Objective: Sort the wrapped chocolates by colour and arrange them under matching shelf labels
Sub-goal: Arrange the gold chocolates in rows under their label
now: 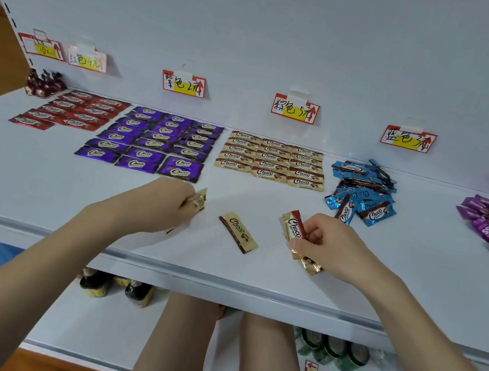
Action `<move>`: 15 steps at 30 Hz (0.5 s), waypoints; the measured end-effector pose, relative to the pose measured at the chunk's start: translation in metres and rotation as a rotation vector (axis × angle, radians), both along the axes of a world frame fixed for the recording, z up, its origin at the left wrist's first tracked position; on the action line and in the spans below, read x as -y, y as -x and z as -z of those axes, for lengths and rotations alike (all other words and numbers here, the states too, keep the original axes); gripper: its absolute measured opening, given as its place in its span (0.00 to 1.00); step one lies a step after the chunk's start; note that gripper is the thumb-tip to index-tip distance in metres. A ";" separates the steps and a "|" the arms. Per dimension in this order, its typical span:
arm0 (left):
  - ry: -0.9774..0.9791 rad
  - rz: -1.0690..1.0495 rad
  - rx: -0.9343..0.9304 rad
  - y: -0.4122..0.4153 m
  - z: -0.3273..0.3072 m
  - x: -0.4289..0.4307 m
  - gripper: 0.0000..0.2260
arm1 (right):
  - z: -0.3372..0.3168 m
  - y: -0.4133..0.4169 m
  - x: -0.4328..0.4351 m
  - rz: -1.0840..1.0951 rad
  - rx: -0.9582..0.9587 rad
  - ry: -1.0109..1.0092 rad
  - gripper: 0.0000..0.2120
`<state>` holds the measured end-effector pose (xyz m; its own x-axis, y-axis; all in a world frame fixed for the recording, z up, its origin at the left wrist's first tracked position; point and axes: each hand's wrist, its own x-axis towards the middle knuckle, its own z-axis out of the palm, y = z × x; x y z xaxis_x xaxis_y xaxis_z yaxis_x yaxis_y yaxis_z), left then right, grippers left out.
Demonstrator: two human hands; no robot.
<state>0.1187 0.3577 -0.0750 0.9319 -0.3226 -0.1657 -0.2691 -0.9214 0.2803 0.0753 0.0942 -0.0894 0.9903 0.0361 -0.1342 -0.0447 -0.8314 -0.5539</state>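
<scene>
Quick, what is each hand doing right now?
Left hand: holding a gold chocolate.
Right hand: holding a small bunch of gold chocolates.

Red chocolates [70, 111] are laid in rows at the far left. Purple chocolates [156, 143] and gold chocolates [273, 162] are set in neat grids to their right, under handwritten shelf labels [295, 109]. Blue chocolates [362, 190] are heaped further right. A loose gold chocolate [239, 232] is laid slantwise nearer. A gold piece [200, 198] is pinched in the left hand [170, 204], and a gold bunch [294, 230] is gripped in the right hand [331, 245].

One chocolate [239, 232] lies between the left hand [173, 204] and right hand [328, 245].
</scene>
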 end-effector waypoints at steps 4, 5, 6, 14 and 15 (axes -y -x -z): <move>0.277 -0.057 0.159 0.010 0.002 0.011 0.12 | 0.002 -0.001 0.002 0.004 0.049 -0.024 0.05; 0.321 -0.046 0.174 0.012 0.003 0.019 0.11 | 0.003 -0.001 0.002 0.013 0.066 -0.042 0.05; 0.329 -0.041 0.174 0.015 0.006 0.027 0.10 | 0.003 0.000 0.003 0.027 0.081 -0.068 0.04; -0.125 -0.109 0.206 0.020 0.020 0.080 0.16 | 0.003 0.007 0.010 0.126 0.128 -0.263 0.06; -0.143 -0.113 0.191 0.020 0.019 0.083 0.16 | 0.003 0.008 0.010 0.134 0.133 -0.285 0.06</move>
